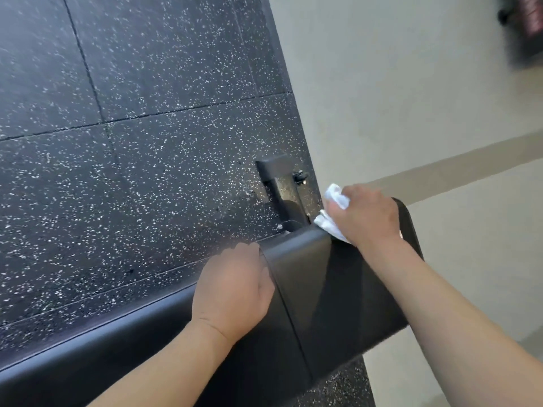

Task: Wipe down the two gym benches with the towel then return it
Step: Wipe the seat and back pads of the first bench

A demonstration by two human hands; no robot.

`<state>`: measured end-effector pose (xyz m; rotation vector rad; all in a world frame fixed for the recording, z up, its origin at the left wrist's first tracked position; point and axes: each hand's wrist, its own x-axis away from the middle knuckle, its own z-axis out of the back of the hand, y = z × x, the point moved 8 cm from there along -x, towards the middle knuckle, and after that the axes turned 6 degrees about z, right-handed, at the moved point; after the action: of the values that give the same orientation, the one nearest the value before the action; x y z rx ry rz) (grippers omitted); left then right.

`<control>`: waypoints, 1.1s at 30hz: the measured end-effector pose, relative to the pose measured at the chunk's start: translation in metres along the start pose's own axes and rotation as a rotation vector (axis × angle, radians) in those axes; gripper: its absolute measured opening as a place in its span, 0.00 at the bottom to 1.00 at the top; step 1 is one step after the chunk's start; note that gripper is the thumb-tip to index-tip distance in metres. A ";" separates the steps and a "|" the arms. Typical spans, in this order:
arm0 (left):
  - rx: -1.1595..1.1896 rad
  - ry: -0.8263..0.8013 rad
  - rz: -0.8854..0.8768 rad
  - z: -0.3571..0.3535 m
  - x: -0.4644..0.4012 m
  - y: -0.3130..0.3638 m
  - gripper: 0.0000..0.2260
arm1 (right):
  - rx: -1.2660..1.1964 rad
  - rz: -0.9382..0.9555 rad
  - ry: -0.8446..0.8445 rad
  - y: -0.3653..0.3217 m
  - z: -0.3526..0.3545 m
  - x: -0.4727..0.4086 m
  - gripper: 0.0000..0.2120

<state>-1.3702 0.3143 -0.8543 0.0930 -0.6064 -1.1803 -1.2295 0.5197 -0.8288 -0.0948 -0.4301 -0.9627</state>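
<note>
A black padded gym bench (329,304) runs from the lower left to the right of centre, its seat pad ending near the wall. My right hand (364,215) grips a crumpled white towel (332,221) and presses it on the far end of the pad. My left hand (232,289) holds the pad's left edge, fingers curled under the side, thumb on top. Only one bench is in view.
Black speckled rubber floor tiles (132,142) fill the left. The bench's black metal foot and bracket (279,183) stand on them just beyond the pad. A beige wall (411,83) with a darker band rises on the right. A dark blurred object (526,27) hangs at the top right.
</note>
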 end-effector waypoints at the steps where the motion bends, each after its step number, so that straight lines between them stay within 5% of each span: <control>1: 0.012 0.006 -0.003 0.001 0.000 0.000 0.19 | 0.051 0.060 -0.051 -0.021 -0.003 -0.001 0.21; 5: 0.055 -0.011 -0.020 0.003 -0.002 0.000 0.16 | -0.124 0.303 0.201 -0.117 0.011 0.035 0.08; 9: 0.068 -0.018 -0.036 0.003 -0.001 -0.002 0.17 | 0.097 0.591 0.394 -0.114 0.011 0.058 0.09; 13: 0.031 -0.005 -0.093 0.001 0.000 0.001 0.23 | 0.272 0.333 0.397 -0.037 0.019 0.030 0.11; 15: 0.015 0.001 -0.151 0.002 0.001 0.004 0.23 | 0.167 0.140 0.372 -0.016 0.020 0.026 0.02; 18: 0.011 -0.025 -0.199 0.003 0.002 0.004 0.24 | -0.155 -0.049 0.484 -0.024 0.013 0.049 0.12; 24: -0.058 -0.107 -0.375 0.004 0.008 0.011 0.30 | -0.392 0.359 0.517 -0.096 -0.037 0.162 0.08; 27: -0.183 -0.102 -0.576 0.004 0.017 0.034 0.29 | -0.399 0.328 0.508 -0.058 -0.055 0.192 0.07; 33: -0.426 -0.125 -0.915 -0.032 0.018 0.126 0.29 | -0.431 -0.348 0.647 0.081 -0.087 0.229 0.14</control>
<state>-1.2446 0.3409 -0.8261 -0.0803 -0.4031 -2.1931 -1.0242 0.3659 -0.8084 -0.0936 0.3747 -1.3500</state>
